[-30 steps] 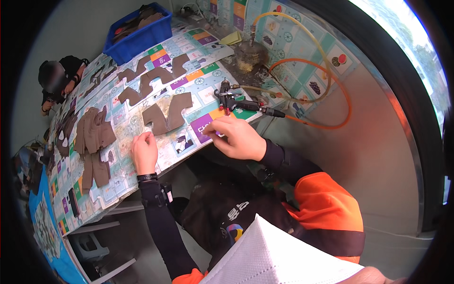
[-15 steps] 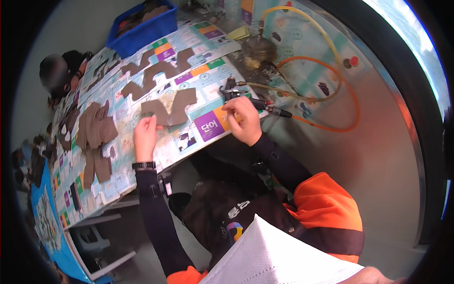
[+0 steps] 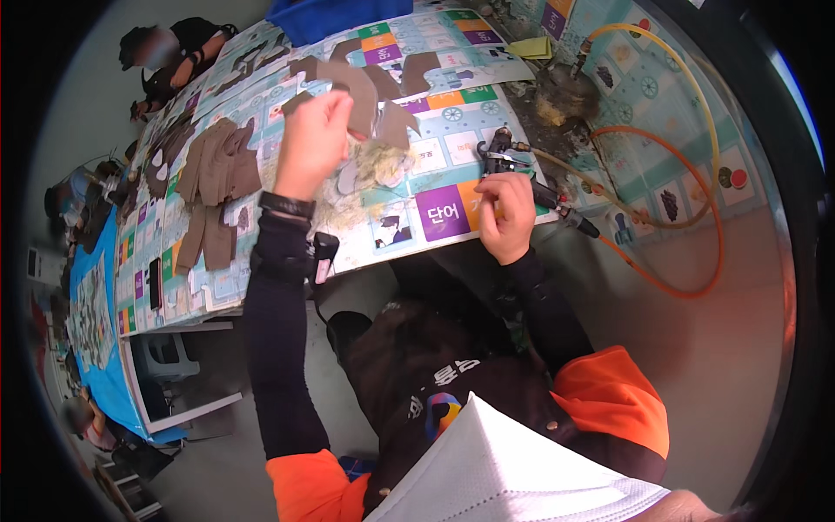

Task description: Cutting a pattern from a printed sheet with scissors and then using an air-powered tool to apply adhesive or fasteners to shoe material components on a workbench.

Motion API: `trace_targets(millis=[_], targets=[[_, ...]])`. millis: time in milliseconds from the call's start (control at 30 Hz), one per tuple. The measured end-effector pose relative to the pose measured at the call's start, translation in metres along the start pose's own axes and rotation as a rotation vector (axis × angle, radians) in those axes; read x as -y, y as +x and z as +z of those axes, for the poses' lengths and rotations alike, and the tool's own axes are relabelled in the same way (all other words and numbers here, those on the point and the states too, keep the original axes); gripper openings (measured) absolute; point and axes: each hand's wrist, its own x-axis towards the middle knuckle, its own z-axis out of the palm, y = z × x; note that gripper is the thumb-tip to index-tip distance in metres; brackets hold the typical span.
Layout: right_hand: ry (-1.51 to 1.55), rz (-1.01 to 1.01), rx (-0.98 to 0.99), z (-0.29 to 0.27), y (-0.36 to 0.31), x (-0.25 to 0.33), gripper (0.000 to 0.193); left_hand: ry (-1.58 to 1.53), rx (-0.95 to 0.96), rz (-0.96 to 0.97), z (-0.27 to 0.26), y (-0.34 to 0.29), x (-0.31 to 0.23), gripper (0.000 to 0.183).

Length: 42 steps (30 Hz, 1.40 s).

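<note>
Your left hand (image 3: 311, 143) grasps brown cutout (image 3: 365, 91), lifted above table (image 3: 261, 278), well in from front edge. Your right hand (image 3: 507, 213) curled at table front edge, fingers pinched; what it holds unclear. Spray gun (image 3: 509, 161) just behind. Brown stack (image 3: 213, 187) leftward.

A workshop, this one: a long surface (image 3: 261, 287) papered with colourful printed sheets, brown cut pieces (image 3: 217, 170) stacked left of the left grip, a spray gun (image 3: 509, 161) just above the right grip, yellow hose (image 3: 687, 96) and orange hose (image 3: 696, 270) looping across the floor, another worker (image 3: 170, 61) seated farther along.
</note>
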Motion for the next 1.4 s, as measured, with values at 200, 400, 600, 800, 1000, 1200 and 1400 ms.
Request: trace_targets(millis=[200,400,600,800,1000,1200,1400], targets=[[-0.053,-0.017,0.01,0.0,0.0,-0.002,0.023,-0.139,0.193,0.126,-0.011,0.124,-0.045,0.028],[-0.068,0.003,0.055,-0.001,-0.002,-0.005,0.025,-0.438,0.074,0.148,-0.002,0.261,-0.026,0.029],[-0.055,0.002,0.081,0.0,0.0,0.006,0.025,-0.235,0.032,-0.43,0.031,0.327,0.129,0.023],[-0.103,0.049,0.089,-0.001,0.0,0.0,0.023,-0.273,0.095,-0.671,0.072,0.314,0.157,0.022],[-0.116,0.053,0.092,0.001,0.0,0.002,0.021,-0.214,0.033,-0.699,0.068,0.313,0.164,0.021],[-0.098,0.045,0.097,0.005,0.001,0.007,0.021,-0.187,0.027,-0.704,0.056,0.319,0.194,0.012],[-0.162,0.021,0.081,-0.012,0.004,-0.003,0.019,0.054,0.128,-0.454,0.059,0.309,0.146,0.033]])
